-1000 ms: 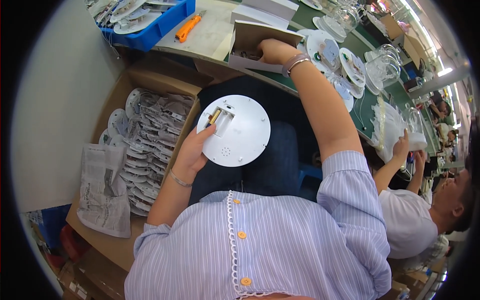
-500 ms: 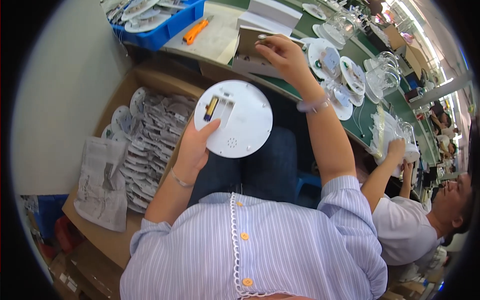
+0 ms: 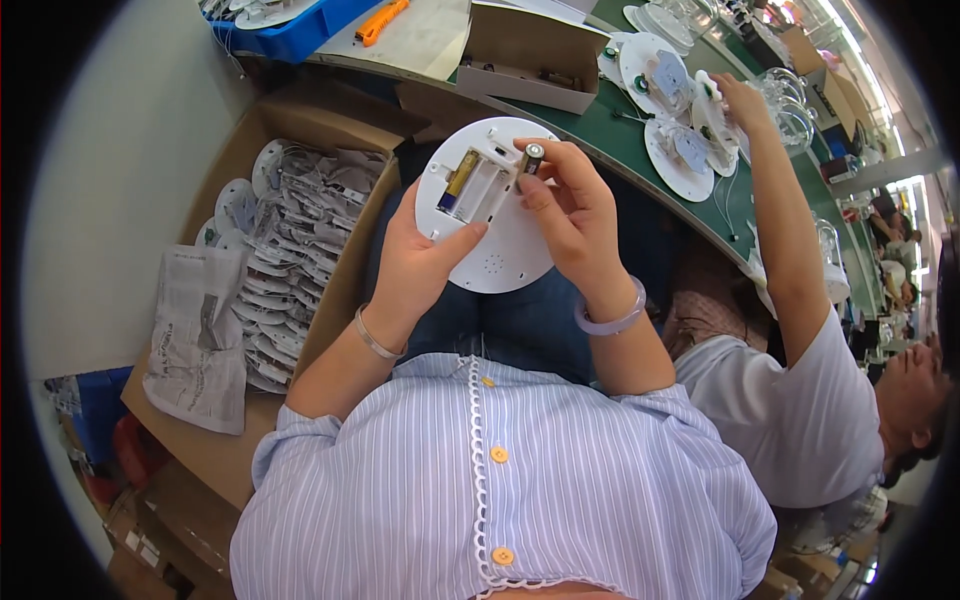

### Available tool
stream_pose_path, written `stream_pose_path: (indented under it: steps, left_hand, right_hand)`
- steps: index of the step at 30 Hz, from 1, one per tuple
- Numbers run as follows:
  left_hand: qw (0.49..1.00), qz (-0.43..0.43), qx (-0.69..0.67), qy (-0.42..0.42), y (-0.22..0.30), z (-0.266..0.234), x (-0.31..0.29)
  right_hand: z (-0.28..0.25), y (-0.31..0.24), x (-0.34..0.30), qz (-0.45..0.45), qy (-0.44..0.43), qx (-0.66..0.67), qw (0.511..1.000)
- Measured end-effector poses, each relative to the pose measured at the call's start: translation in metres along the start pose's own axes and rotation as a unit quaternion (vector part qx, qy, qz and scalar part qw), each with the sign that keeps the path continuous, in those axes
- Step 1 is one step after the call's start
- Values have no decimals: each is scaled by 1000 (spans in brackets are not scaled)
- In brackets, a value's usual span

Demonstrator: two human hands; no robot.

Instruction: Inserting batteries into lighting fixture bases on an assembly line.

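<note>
A round white base (image 3: pixel 520 268) with an uncovered battery compartment rests in my left hand (image 3: pixel 428 258), which grips its left edge with the thumb laid across the face. One battery (image 3: pixel 459 180), gold and dark, lies in the left slot of the compartment; bare slots show beside it. Between thumb and fingers, my right hand (image 3: pixel 578 215) pinches another battery (image 3: pixel 531 160), tilted just above the compartment's right side. The fingers partly hide this second battery, and whether it touches the base I cannot tell.
An open box (image 3: pixel 535 95) with several batteries stands at the table edge. Beyond it are an orange utility knife (image 3: pixel 382 22) and a blue bin (image 3: pixel 310 38). Stacked white discs fill a cardboard box (image 3: pixel 350 325) at left. A co-worker's hand (image 3: pixel 745 108) touches discs at right.
My right hand has come back from the battery box to the white base, bringing a battery. The base has tilted and moved slightly up. The co-worker's arm has reached forward to the discs.
</note>
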State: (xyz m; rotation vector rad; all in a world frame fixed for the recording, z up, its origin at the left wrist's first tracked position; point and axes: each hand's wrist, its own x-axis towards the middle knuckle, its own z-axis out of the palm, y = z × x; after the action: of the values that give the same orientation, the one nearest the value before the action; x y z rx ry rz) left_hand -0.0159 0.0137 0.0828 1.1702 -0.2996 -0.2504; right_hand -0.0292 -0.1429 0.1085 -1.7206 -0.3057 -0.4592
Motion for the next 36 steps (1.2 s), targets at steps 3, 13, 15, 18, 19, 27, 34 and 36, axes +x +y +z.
stream_pose_path:
  steps: [3, 13, 15, 18, 19, 27, 34, 36]
  left_hand:
    - [999, -14, -27, 9, 2, 0, -3]
    - [994, -99, -31, -34, -1, -9, 1]
    - [994, -98, 0, -48, -2, -10, 0]
    - [991, -115, -70, -21, -7, -15, 1]
    - [991, -115, -71, -21, -8, -17, 2]
    - [996, -77, 35, -20, -11, -22, 0]
    - [992, -97, 67, -31, -8, -28, -2]
    - [993, -96, 62, -16, -7, -31, -1]
  right_hand:
    - [-4, -6, -3, -23, -10, -73, 997]
    - [-10, -18, 3, -56, -132, -260, 955]
    - [-6, -16, 5, -109, -188, -280, 935]
    - [-4, -17, 5, -138, -139, -335, 921]
    - [-3, -16, 6, -153, -114, -362, 913]
    - [-9, 10, 13, 198, -146, -67, 967]
    - [2, 14, 14, 147, -164, -179, 959]
    - [6, 10, 17, 134, -170, -197, 956]
